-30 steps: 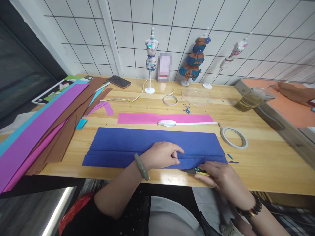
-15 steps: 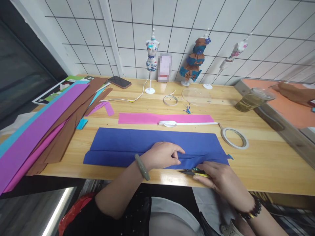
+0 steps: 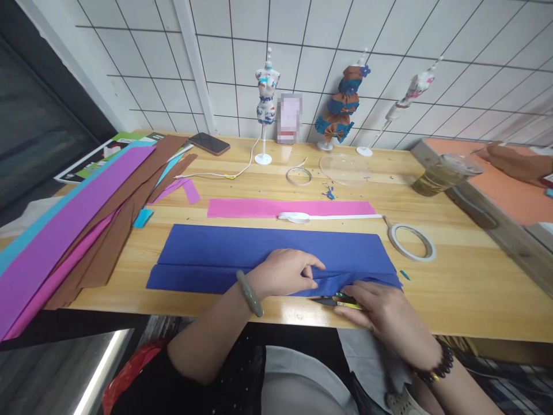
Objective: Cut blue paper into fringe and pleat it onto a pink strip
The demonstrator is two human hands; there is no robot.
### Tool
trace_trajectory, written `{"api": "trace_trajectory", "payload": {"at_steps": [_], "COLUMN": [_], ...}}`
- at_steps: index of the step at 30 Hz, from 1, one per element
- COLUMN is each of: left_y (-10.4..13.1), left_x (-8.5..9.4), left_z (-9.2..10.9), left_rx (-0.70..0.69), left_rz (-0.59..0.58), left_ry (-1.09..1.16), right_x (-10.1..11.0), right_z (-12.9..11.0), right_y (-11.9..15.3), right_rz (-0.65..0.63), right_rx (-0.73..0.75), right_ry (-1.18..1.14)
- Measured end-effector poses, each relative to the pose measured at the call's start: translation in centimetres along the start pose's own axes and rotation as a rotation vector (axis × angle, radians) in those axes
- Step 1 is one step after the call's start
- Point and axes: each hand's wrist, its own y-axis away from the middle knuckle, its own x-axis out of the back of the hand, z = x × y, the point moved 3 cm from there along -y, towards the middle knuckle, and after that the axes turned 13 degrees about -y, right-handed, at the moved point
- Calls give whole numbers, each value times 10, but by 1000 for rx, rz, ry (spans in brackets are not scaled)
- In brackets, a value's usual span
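Observation:
A wide blue paper sheet (image 3: 216, 246) lies along the table's front, with a long fold and wrinkles on its right half. My left hand (image 3: 289, 271) rests on its middle, fingers bent around a bit of the blue paper. By the sheet's lower right edge, my right hand (image 3: 380, 308) is closed on dark-bladed scissors (image 3: 330, 301) with yellow on them, the blades pointing left. A pink strip (image 3: 242, 208) lies behind the blue sheet, with white tape (image 3: 298, 217) on it. A small blue scrap (image 3: 405, 275) sits off the sheet's right edge.
Purple, brown and pink paper strips (image 3: 97, 190) are piled at the left. A tape roll (image 3: 412, 242) lies at right, near a tilted drink cup (image 3: 444, 174). Farther back are a phone (image 3: 209, 143), a smaller ring (image 3: 299, 176) and mannequins (image 3: 266, 95) on stands.
My right hand and the scissors have shifted slightly left. The small blue scrap now lies apart from the sheet's right edge. My left hand has stayed in place.

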Motion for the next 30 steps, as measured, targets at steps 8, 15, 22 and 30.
{"api": "trace_trajectory", "payload": {"at_steps": [8, 15, 22, 30], "left_y": [1, 1, 1, 1], "left_x": [1, 1, 2, 1], "left_z": [1, 1, 1, -1], "left_rx": [5, 6, 9, -8], "left_rz": [4, -2, -8, 9], "left_ry": [-3, 7, 11, 18], "right_x": [1, -1, -1, -2], "right_z": [0, 2, 3, 4], "right_y": [1, 4, 5, 8], "right_rz": [13, 16, 28, 23], "right_rx": [16, -11, 0, -25], "right_ry": [3, 2, -14, -12]}}
